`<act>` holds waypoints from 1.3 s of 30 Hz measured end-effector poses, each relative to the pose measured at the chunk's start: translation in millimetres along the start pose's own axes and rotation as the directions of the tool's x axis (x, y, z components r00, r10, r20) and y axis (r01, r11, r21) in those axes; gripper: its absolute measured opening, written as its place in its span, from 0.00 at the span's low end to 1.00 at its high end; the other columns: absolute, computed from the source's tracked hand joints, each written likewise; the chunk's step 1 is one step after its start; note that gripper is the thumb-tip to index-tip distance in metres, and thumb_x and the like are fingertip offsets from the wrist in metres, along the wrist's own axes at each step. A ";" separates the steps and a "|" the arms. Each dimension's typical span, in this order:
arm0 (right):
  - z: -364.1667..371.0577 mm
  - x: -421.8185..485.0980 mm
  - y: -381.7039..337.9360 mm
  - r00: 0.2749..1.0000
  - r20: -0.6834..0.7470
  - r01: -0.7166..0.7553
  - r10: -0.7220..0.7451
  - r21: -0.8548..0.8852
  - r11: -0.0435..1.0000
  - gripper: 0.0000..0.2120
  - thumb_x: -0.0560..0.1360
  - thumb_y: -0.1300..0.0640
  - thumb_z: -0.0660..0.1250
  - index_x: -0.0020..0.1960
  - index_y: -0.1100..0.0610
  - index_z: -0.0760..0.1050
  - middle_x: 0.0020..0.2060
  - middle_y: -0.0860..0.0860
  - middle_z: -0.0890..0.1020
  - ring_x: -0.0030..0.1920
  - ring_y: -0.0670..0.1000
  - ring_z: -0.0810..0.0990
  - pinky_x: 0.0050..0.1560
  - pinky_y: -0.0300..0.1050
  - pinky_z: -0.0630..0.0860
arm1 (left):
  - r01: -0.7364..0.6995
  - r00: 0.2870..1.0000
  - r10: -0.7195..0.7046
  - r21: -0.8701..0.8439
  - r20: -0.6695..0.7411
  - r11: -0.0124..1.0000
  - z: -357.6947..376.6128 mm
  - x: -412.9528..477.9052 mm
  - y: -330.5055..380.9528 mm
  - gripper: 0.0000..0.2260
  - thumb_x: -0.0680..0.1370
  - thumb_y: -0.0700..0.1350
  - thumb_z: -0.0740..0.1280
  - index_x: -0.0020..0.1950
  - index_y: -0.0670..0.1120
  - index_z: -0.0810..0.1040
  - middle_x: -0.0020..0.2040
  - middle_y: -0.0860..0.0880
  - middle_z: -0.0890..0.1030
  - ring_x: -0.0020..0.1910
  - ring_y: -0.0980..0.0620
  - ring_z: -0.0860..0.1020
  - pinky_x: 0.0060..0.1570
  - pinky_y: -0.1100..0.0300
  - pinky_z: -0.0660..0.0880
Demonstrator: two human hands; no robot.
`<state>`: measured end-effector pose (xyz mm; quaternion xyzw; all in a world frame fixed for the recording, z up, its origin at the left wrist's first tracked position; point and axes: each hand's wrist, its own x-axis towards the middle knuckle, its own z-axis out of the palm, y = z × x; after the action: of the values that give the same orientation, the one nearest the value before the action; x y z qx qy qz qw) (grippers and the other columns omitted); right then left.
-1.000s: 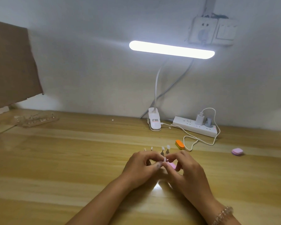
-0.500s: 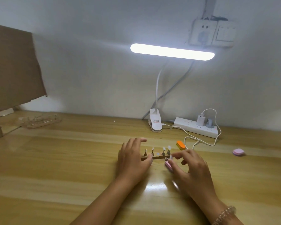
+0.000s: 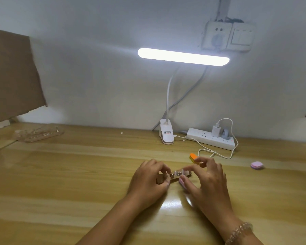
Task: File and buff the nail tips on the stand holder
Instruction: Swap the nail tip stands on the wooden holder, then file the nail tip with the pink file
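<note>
Holder (image 3: 160, 179): brown bar carrying pale nail tips (image 3: 185, 172).
Left hand (image 3: 148, 183): gripping its end.
Right hand (image 3: 208, 181): curling over tips, grasp unclear.

This looks like a home desk set up for small craft work rather than a shop or a lab. A pale wooden tabletop (image 3: 60, 174) fills the lower half of the frame and meets a plain white wall (image 3: 95, 68). At upper right a household wall socket (image 3: 217, 35) and light switch (image 3: 241, 37) sit above a lit clip-on bar lamp (image 3: 183, 56). Right of centre lies a white power strip (image 3: 210, 139) with a charger (image 3: 215, 131) plugged in, and brown cardboard (image 3: 12, 73) stands at the left edge
</note>
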<state>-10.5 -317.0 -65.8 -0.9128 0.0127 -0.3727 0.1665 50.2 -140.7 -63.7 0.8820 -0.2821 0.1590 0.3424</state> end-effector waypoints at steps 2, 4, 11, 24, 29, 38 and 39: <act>0.9 1.9 1.1 1.000 0.007 -0.005 0.005 0.002 1.000 0.12 0.65 0.50 0.79 0.45 0.43 0.80 0.55 0.47 0.74 0.52 0.52 0.73 0.46 0.48 0.69 | -0.010 1.000 0.010 -0.004 -0.002 1.000 -0.4 0.0 -0.4 0.07 0.75 0.48 0.70 0.52 0.57 0.80 0.48 0.60 0.76 0.51 0.60 0.71 0.50 0.66 0.68; 1.6 3.1 1.2 1.000 0.022 -0.006 0.006 -0.004 1.000 0.11 0.66 0.50 0.78 0.45 0.43 0.80 0.55 0.48 0.74 0.52 0.52 0.72 0.47 0.49 0.70 | -0.023 1.000 0.023 0.001 -0.006 1.000 -0.1 -0.1 -0.2 0.07 0.75 0.49 0.70 0.52 0.57 0.80 0.48 0.60 0.76 0.51 0.60 0.71 0.48 0.68 0.66; 0.1 2.4 -1.8 0.999 0.050 0.001 -0.001 0.003 1.000 0.15 0.66 0.50 0.78 0.52 0.44 0.81 0.56 0.48 0.74 0.54 0.53 0.73 0.49 0.50 0.71 | -0.058 0.998 0.059 0.017 -0.029 0.998 1.0 -0.7 0.7 0.07 0.75 0.49 0.70 0.53 0.56 0.81 0.48 0.60 0.76 0.52 0.59 0.72 0.50 0.65 0.68; -3.7 -1.7 -18.0 0.981 0.058 0.184 -0.186 0.030 0.982 0.12 0.66 0.54 0.80 0.42 0.47 0.77 0.40 0.40 0.79 0.44 0.49 0.76 0.44 0.47 0.71 | 0.070 0.996 -0.064 0.085 -0.063 0.994 5.7 1.5 -7.3 0.09 0.76 0.53 0.68 0.56 0.58 0.78 0.52 0.59 0.78 0.56 0.57 0.73 0.57 0.59 0.66; -8.0 -1.7 -16.4 0.991 0.115 0.040 -0.067 0.223 0.974 0.09 0.71 0.54 0.75 0.40 0.49 0.74 0.31 0.40 0.77 0.34 0.42 0.76 0.42 0.46 0.73 | 0.194 0.979 -0.187 0.083 -0.078 0.978 5.0 7.1 -11.5 0.16 0.76 0.54 0.69 0.63 0.57 0.73 0.57 0.60 0.77 0.60 0.55 0.72 0.57 0.60 0.65; -10.4 -0.6 -18.2 0.996 0.082 -0.056 0.023 0.436 0.898 0.09 0.73 0.57 0.74 0.41 0.51 0.74 0.31 0.42 0.80 0.33 0.44 0.80 0.37 0.47 0.77 | -0.271 0.951 0.286 0.125 -0.116 0.954 2.8 -8.1 14.0 0.11 0.74 0.51 0.66 0.53 0.49 0.77 0.50 0.54 0.78 0.49 0.52 0.74 0.46 0.59 0.73; -10.3 -0.8 -18.3 0.996 0.083 -0.056 0.021 0.447 0.893 0.09 0.73 0.57 0.74 0.41 0.51 0.74 0.32 0.41 0.80 0.33 0.45 0.80 0.37 0.47 0.77 | -0.275 0.958 0.281 0.096 -0.053 0.957 2.3 -8.7 14.5 0.10 0.75 0.51 0.65 0.55 0.50 0.77 0.51 0.55 0.78 0.49 0.54 0.74 0.46 0.59 0.73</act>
<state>-19.9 -302.6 -53.8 -0.8629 -0.0617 -0.3273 0.3801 34.7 -147.7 -62.0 0.8420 -0.3844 0.2469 0.2868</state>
